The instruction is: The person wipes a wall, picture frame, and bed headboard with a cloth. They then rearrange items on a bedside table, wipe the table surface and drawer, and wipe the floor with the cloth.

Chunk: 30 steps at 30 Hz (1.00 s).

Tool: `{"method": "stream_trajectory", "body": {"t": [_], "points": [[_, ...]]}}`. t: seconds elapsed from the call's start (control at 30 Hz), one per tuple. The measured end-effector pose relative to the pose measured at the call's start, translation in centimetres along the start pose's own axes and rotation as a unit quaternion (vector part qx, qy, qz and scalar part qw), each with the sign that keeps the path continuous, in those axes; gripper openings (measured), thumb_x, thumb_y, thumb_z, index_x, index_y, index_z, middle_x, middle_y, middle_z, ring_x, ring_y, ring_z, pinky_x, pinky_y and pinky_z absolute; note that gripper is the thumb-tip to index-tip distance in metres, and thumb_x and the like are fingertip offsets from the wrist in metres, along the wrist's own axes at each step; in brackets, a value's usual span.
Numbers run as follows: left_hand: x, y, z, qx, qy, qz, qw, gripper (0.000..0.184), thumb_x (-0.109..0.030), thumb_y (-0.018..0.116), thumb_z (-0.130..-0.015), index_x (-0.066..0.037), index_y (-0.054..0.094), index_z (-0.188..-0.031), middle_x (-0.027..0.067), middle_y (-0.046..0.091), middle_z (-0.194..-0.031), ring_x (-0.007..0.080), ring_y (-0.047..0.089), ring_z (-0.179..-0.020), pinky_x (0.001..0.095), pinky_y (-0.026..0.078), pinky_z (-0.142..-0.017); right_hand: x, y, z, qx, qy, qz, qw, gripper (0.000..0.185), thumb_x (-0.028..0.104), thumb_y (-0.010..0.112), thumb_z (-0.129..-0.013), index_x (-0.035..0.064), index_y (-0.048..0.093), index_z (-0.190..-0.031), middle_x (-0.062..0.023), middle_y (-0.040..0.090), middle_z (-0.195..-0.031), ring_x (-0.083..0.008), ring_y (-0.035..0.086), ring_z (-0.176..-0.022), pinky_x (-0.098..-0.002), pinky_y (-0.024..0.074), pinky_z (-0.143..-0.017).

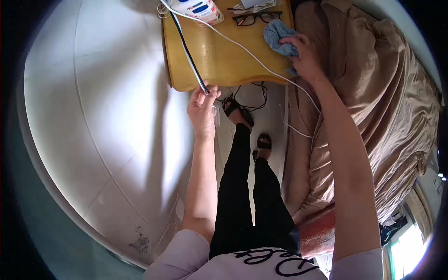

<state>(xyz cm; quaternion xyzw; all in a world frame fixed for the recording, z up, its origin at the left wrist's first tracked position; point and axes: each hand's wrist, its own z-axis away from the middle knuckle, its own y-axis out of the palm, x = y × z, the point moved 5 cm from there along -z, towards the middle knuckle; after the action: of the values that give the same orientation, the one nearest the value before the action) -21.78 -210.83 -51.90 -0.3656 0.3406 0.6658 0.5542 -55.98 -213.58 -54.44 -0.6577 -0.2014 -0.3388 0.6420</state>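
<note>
My right hand (pixel 307 58) is closed around a bunched blue-grey cloth (pixel 276 35) at the right edge of the yellow wooden table (pixel 228 51). A bit of the cloth also shows below the fingers. At the table's front left, my left hand (pixel 202 109) pinches the lower end of a black and white cord (pixel 187 52) between thumb and fingers. From there the cord runs up over the tabletop to the back left corner. A thin white cable (pixel 252 55) crosses the table between my hands and drops off its front right edge.
Black-framed glasses (pixel 256 18) and a tissue pack (pixel 200 10) lie at the table's back. A brown cloth cover (pixel 359 102) drapes along the right, a white wall (pixel 116 93) stands left. Black cables (pixel 261 100) hang below the table near my feet.
</note>
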Motion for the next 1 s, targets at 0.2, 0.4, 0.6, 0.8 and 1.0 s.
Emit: {"method": "stream_trajectory", "body": {"t": [0.2, 0.4, 0.6, 0.8, 1.0], "points": [[5.4, -0.5, 5.9, 0.135, 0.016, 0.037, 0.99, 0.034, 0.001, 0.07, -0.093, 0.002, 0.063, -0.126, 0.005, 0.071, -0.103, 0.0105, 0.068, -0.091, 0.0263, 0.056, -0.085, -0.3, 0.1, 0.2, -0.004, -0.016, 0.015, 1.0, 0.055, -0.007, 0.071, -0.078, 0.0231, 0.067, -0.123, -0.0129, 0.053, -0.136, -0.0372, 0.052, -0.128, -0.0433, 0.0436, -0.109], [11.4, -3.1, 10.6, 0.107, -0.034, 0.041, 0.993, 0.032, -0.001, 0.07, -0.094, 0.002, 0.063, -0.125, 0.0048, 0.071, -0.101, 0.0099, 0.067, -0.093, 0.0276, 0.056, -0.087, -1.2, 0.9, 0.1, -0.046, -0.052, 0.031, 0.997, 0.053, -0.006, 0.071, -0.079, 0.0237, 0.067, -0.123, -0.012, 0.054, -0.135, -0.0365, 0.053, -0.127, -0.0441, 0.0449, -0.108], [13.0, -4.3, 12.5, 0.123, -0.062, 0.029, 0.99, 0.032, -0.003, 0.071, -0.094, 0.001, 0.063, -0.125, 0.0046, 0.071, -0.099, 0.0102, 0.067, -0.094, 0.0291, 0.056, -0.088, 0.9, 1.6, 2.4, -0.066, 0.003, 0.129, 0.989, 0.051, -0.006, 0.066, -0.08, 0.023, 0.067, -0.122, -0.0119, 0.055, -0.135, -0.0372, 0.055, -0.122, -0.0453, 0.0468, -0.105], [13.3, -4.3, 12.9, 0.14, -0.076, 0.047, 0.986, 0.034, -0.003, 0.071, -0.094, 0.0, 0.063, -0.126, 0.0044, 0.07, -0.1, 0.011, 0.067, -0.093, 0.0297, 0.057, -0.088, 4.0, 2.6, 8.0, -0.015, 0.006, 0.105, 0.994, 0.048, -0.007, 0.061, -0.076, 0.0158, 0.068, -0.117, -0.0126, 0.061, -0.128, -0.0404, 0.057, -0.117, -0.0442, 0.0476, -0.102], [15.1, -5.2, 13.0, 0.131, -0.096, 0.069, 0.984, 0.043, -0.002, 0.07, -0.094, -0.001, 0.057, -0.135, 0.0067, 0.068, -0.108, 0.0126, 0.067, -0.094, 0.0301, 0.058, -0.087, 9.2, 5.0, 19.9, 0.045, 0.103, -0.286, 0.952, 0.046, -0.01, 0.063, -0.079, 0.0076, 0.069, -0.121, -0.0091, 0.066, -0.114, -0.0231, 0.064, -0.109, -0.0312, 0.0489, -0.098]]}}
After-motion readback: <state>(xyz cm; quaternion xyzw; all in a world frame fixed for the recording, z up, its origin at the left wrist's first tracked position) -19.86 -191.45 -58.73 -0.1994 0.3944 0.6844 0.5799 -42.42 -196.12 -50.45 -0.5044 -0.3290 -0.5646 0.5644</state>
